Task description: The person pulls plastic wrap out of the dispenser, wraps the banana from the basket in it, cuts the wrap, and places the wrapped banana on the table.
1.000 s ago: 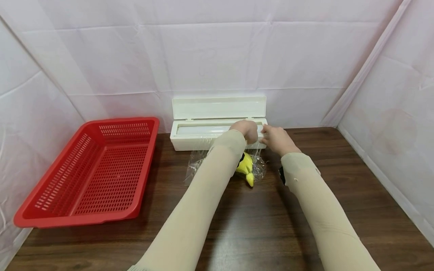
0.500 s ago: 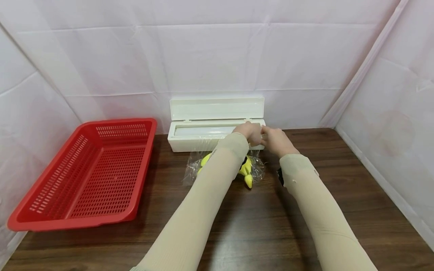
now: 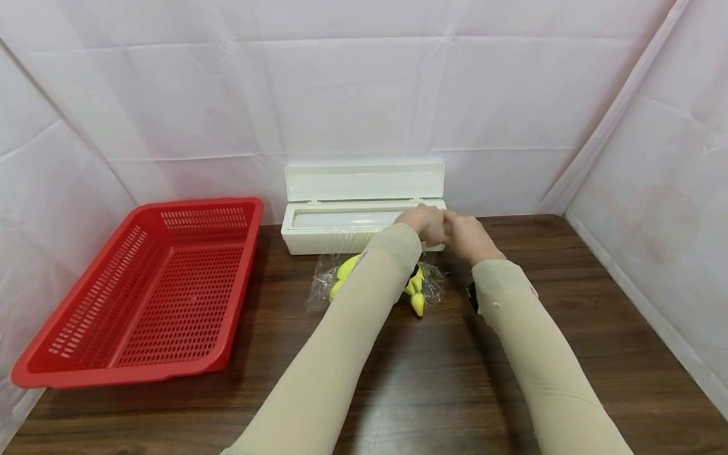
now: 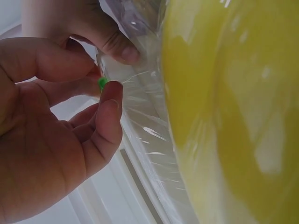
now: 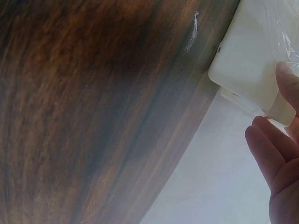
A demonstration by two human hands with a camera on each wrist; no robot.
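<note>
A white cling film dispenser (image 3: 324,242) stands at the back of the table with its lid raised. Clear cling film (image 4: 149,126) stretches from it over a bunch of yellow bananas (image 3: 345,270), partly hidden behind the left forearm. At the dispenser's right end, my left hand (image 3: 425,223) pinches a small green slide cutter (image 4: 103,83), mostly covered by the fingers. My right hand (image 3: 469,239) grips that same end, its thumb (image 5: 287,79) pressed on the front and its fingers behind. Both hands meet at the corner.
A red perforated basket (image 3: 239,303) sits to the left on the dark wooden table (image 3: 421,392). White cloth walls (image 3: 352,95) enclose the back and sides, the back one close behind the dispenser.
My left hand has slid rightward along the dispenser's front until it meets my right hand. More of the bananas shows left of the forearm. The right hand has kept its place.
</note>
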